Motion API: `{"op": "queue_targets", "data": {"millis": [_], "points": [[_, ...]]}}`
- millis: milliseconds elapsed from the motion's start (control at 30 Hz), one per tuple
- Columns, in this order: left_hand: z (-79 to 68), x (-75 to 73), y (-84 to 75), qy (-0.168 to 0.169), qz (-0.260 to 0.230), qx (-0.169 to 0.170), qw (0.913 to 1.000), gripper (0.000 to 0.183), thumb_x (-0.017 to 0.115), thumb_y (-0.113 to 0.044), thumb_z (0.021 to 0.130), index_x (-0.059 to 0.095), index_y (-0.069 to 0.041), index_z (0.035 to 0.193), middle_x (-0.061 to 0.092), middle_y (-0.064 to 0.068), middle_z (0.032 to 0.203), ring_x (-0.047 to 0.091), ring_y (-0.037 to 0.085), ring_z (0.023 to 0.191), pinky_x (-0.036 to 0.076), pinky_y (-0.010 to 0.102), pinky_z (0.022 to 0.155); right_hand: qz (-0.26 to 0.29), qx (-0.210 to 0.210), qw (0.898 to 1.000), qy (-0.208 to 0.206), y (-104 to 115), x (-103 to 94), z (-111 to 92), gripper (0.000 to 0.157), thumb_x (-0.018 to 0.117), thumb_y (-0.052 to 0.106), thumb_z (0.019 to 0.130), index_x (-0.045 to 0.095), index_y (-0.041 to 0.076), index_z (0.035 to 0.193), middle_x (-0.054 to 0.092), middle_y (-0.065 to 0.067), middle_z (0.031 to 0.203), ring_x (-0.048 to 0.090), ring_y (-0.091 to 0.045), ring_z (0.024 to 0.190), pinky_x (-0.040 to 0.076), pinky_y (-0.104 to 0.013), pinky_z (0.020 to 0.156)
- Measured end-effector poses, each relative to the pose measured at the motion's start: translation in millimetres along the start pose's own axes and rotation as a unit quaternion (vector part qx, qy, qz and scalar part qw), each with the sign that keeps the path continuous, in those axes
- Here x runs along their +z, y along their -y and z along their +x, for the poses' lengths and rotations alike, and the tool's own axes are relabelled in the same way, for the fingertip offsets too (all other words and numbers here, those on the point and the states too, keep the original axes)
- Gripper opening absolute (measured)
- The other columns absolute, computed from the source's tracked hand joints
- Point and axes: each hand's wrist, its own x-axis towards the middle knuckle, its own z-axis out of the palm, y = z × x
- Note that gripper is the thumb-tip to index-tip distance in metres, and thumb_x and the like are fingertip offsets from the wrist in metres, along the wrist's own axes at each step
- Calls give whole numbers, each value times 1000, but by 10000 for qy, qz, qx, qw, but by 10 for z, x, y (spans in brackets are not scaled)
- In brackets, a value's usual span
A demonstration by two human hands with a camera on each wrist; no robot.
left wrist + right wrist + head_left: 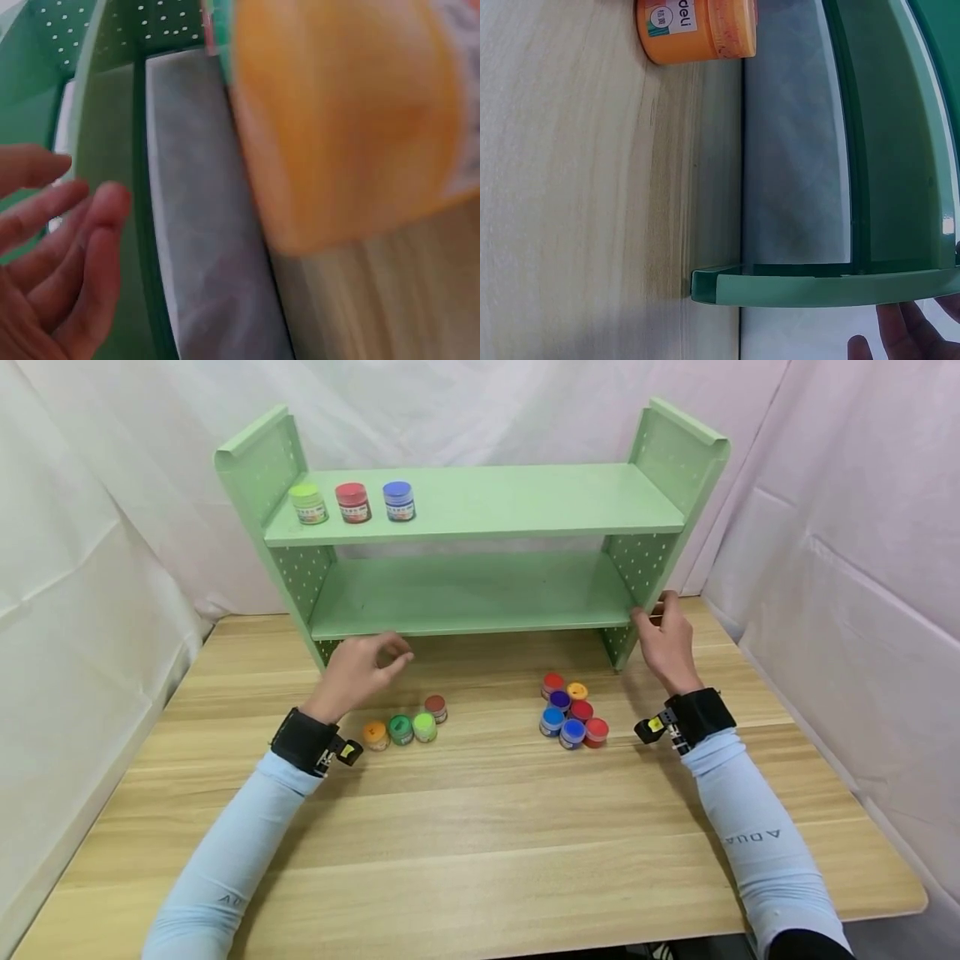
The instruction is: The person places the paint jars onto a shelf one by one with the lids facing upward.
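A light green two-tier shelf (480, 502) stands at the back of the wooden table. My right hand (667, 647) grips its right side panel (637, 572), thumb on the inner side and fingers outside. In the right wrist view, fingertips (900, 326) lie against the panel's edge. My left hand (360, 672) is by the lower board's front left, fingers loosely bent, nothing between them; the left wrist view shows the same hand (67, 262). Nearest it on the table are orange (377, 735), dark green (401, 728), lime (424, 727) and brownish-red paint jars (436, 707).
On the upper board's left stand lime (308, 503), red (353, 502) and blue jars (399, 501), spaced in a row. Several red, blue and yellow-orange jars, one blue jar (572, 733) among them, cluster on the table at centre right. White curtains (840, 568) enclose the table.
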Motion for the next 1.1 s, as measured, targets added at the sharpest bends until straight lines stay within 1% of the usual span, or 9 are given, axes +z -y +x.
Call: {"op": "queue_targets", "data": {"millis": [100,200,267,367,500,667,767,900,1100], "points": [[-26,34,-19,896,80,-26,9959,15,65,-26,89,70,-15,97,68,-7,83,60,7,69,47,29,61,-19,2,10000,-19,3,2,18,45,43,38,98,41,5,129,54,-13,114,53,-21,100,44,-35,81],[-54,67,-48,1646,141,-166,9861,23,62,-32,90,70,-15,104,67,-8,85,61,7,73,49,29,62,-5,-24,10000,14,12,14,45,46,42,38,98,41,5,129,54,-12,115,53,-20,100,43,-34,79],[-65,92,-69,1988,162,-223,9797,29,60,-35,92,69,-14,110,67,-7,88,61,7,77,49,30,64,26,-17,10000,42,22,21,59,46,42,38,98,41,5,129,54,-12,116,53,-20,100,44,-33,80],[-70,132,-95,2302,31,-218,9729,35,58,-37,93,67,-12,117,67,-5,92,61,8,81,50,31,68,46,-14,10000,63,33,25,76,46,43,39,98,41,5,129,55,-13,116,53,-20,100,45,-34,80],[-57,174,-120,2461,-196,-55,9690,32,58,-33,94,67,-13,117,67,-6,95,61,6,82,49,30,71,47,1,10000,32,36,20,83,46,43,38,98,41,4,129,55,-13,115,53,-20,100,45,-35,81],[-46,192,-159,2524,-368,33,9669,20,60,-29,94,71,-19,107,66,-12,93,60,6,77,48,28,68,36,6,10000,48,28,13,60,47,42,39,98,41,4,129,54,-13,116,53,-20,100,44,-34,80],[-46,202,-168,2577,-437,-11,9652,16,59,-27,94,71,-21,103,65,-12,90,60,7,73,47,28,65,45,3,10000,25,24,8,32,46,43,38,98,40,4,129,54,-13,115,52,-21,100,44,-34,80],[-47,220,-153,2605,-526,-124,9640,14,59,-27,95,70,-21,100,66,-11,87,59,10,71,47,28,63,39,-1,10000,-16,21,0,-1,46,43,37,98,41,3,128,54,-13,114,52,-21,100,43,-34,80],[-43,210,-52,2501,-514,-406,9660,13,59,-26,95,70,-19,97,67,-7,84,60,11,71,47,29,62,22,-43,10000,-30,6,-11,-5,46,43,38,98,41,4,129,54,-13,114,52,-20,100,42,-33,79]]}}
